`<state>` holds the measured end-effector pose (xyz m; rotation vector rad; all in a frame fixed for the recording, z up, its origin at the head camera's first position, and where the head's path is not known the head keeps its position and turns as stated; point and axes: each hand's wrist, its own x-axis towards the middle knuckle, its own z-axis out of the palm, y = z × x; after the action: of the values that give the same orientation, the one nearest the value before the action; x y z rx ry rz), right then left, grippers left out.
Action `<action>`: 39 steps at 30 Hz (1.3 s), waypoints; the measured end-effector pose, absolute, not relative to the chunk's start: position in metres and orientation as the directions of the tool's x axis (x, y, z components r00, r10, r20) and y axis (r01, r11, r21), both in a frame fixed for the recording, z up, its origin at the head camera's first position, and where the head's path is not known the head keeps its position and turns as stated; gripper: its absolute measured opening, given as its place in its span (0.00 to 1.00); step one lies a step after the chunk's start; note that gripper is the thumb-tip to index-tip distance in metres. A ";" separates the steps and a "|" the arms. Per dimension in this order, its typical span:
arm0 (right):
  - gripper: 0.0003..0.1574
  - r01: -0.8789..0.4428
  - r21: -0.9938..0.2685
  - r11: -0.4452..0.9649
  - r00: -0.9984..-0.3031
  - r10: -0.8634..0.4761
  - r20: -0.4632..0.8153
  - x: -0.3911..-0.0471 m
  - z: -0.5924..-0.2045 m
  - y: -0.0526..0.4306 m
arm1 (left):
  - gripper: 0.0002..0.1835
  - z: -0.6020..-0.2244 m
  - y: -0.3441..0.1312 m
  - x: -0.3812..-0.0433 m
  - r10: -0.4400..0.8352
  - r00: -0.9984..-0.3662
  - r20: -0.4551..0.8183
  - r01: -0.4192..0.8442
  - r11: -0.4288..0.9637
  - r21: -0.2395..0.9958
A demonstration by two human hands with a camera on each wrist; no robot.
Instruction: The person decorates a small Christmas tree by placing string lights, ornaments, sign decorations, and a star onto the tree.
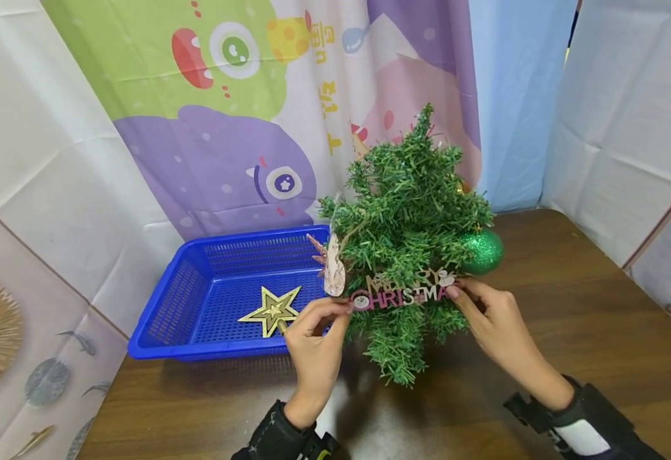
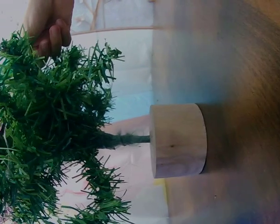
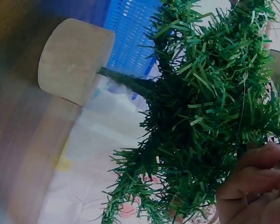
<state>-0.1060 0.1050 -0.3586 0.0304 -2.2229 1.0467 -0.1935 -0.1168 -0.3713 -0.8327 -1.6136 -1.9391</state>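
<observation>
A small green artificial Christmas tree (image 1: 421,223) stands on a round wooden base (image 2: 179,140). Across its front lies a "Merry Christmas" letter sign (image 1: 395,297) in pink, white and gold. The left hand (image 1: 316,342) pinches the sign's left end between thumb and fingers. At the sign's right end, the right hand (image 1: 493,319) pinches with thumb and index finger; its curled fingers also show in the right wrist view. A green glitter ball (image 1: 482,251) hangs on the tree's right side. On the left hang a pale wooden ornament (image 1: 334,271) and a pinkish glitter ornament (image 1: 315,250).
Behind the left hand sits a blue plastic basket (image 1: 197,348) with a gold star tree topper (image 1: 274,311) inside. The brown wooden table (image 1: 571,300) extends to the right of the tree. A cartoon-printed curtain (image 1: 214,147) hangs at the back.
</observation>
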 end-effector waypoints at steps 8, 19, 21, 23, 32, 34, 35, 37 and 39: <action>0.09 -0.286 -0.770 0.571 -0.831 0.252 0.496 -0.102 -0.357 0.109 | 0.02 -0.368 -0.117 -0.193 0.025 -0.715 0.699 0.680 -0.210 0.703; 0.13 -0.274 -0.837 0.473 -0.865 0.259 0.429 -0.097 -0.355 0.110 | 0.06 -0.365 -0.118 -0.188 0.068 -0.710 0.701 0.676 -0.211 0.706; 0.13 -0.269 -0.837 0.476 -0.865 0.262 0.427 -0.097 -0.355 0.111 | 0.05 -0.365 -0.118 -0.187 0.070 -0.717 0.693 0.671 -0.200 0.714; 0.13 -0.265 -0.840 0.474 -0.870 0.259 0.421 -0.096 -0.355 0.112 | 0.04 -0.365 -0.119 -0.186 0.072 -0.729 0.681 0.660 -0.193 0.726; 0.15 -0.240 -0.869 0.433 -0.894 0.251 0.372 -0.091 -0.355 0.114 | 0.03 -0.365 -0.121 -0.182 0.091 -0.735 0.672 0.636 -0.251 0.730; 0.16 -0.228 -0.875 0.428 -0.894 0.263 0.362 -0.091 -0.355 0.115 | 0.03 -0.365 -0.121 -0.182 0.090 -0.733 0.674 0.639 -0.250 0.728; 0.16 -0.224 -0.876 0.427 -0.895 0.266 0.358 -0.091 -0.354 0.115 | 0.03 -0.365 -0.122 -0.182 0.089 -0.736 0.671 0.635 -0.251 0.731; 0.17 -0.215 -0.880 0.424 -0.896 0.273 0.350 -0.091 -0.354 0.116 | 0.03 -0.365 -0.122 -0.182 0.088 -0.738 0.668 0.634 -0.248 0.733; 0.17 -0.211 -0.881 0.424 -0.897 0.275 0.347 -0.092 -0.354 0.116 | 0.04 -0.365 -0.123 -0.182 0.088 -0.739 0.668 0.633 -0.251 0.732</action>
<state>-0.0915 0.1160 -0.3537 -0.0544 -2.2405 1.4781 -0.1817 -0.1232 -0.3650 -0.8708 -1.6399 -2.0490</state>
